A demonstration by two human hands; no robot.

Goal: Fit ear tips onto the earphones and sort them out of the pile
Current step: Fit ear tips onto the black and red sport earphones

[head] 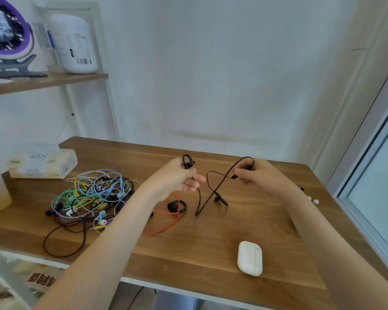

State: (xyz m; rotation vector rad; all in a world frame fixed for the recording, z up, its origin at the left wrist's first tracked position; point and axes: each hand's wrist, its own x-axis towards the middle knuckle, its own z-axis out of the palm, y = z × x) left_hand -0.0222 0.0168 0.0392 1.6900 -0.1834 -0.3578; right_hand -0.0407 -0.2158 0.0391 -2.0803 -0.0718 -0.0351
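Nearest: white charging case (249, 257), lid closed, on the table (188, 265) near its front edge, between the two forearms.
Task item: black ear-hook earphones, held above the table's far half, clear of the pile.
Left hand (177, 179): fingers curled round one earbud; its ear hook (188, 162) sticks up above the fist.
Right hand (262, 175): thumb and fingertips pinch the other earbud (234, 176); its hook arches over the knuckles.
Black cord (207, 198): hangs between the hands in a V, the low point touching the table.
Tip status: cannot tell whether either bud has a tip on; too small and hidden by fingers.
Beside it: red-corded earphone (177, 206) with a black hook lies flat just under the left hand, also out of the pile. Tips on it unclear.
Pile (92, 195): tangled cords in green, yellow, blue, white, purple and black, left of the left forearm. Many sets are unsorted.
Loose tips: two white ones (315, 200) and a small dark one (302, 189) near the table's right edge, behind the right wrist.
Progress: early, by judgement. One pair is in hand, one set aside, and the bulk remains tangled.
Left to do: seat the tips on this pair, put it down apart, then repeat for the pile.
Outer: tissue pack (43, 163) at far left; shelf (47, 81) above with a fan (5, 30).
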